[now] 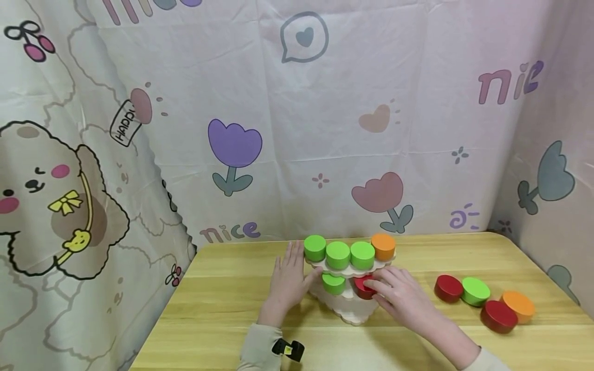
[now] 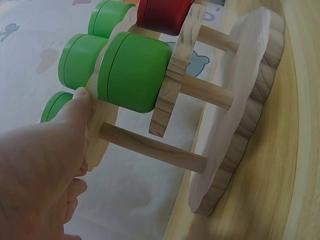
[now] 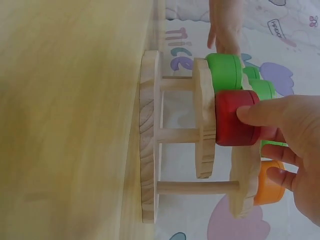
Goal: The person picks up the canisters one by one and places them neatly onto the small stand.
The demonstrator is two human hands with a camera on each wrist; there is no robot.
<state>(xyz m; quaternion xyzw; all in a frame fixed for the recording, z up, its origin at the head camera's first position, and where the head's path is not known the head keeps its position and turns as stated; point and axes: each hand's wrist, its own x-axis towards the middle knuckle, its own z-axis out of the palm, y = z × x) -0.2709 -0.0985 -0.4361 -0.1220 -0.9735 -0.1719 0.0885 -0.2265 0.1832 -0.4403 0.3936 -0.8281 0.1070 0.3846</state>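
A pale wooden tiered stand [image 1: 355, 309] with scalloped edges and dowel posts stands on the table. Three green round blocks [image 1: 337, 255] and an orange one [image 1: 383, 247] line its upper tier. On the lower tier a green block [image 2: 135, 72] sits beside a red round block [image 3: 235, 117]. My right hand [image 1: 401, 296] pinches the red block, thumb on its top face. At the stand's left side, my left hand [image 1: 290, 278] holds the upper tier's edge, its thumb [image 2: 75, 107] along the rim near the green blocks and its other fingers partly hidden behind.
To the right on the wooden table [image 1: 223, 304] lie two red blocks [image 1: 448, 288], a green block [image 1: 475, 291] and an orange block [image 1: 517, 306], grouped close together. A printed cloth [image 1: 301, 118] hangs behind the table and along both sides.
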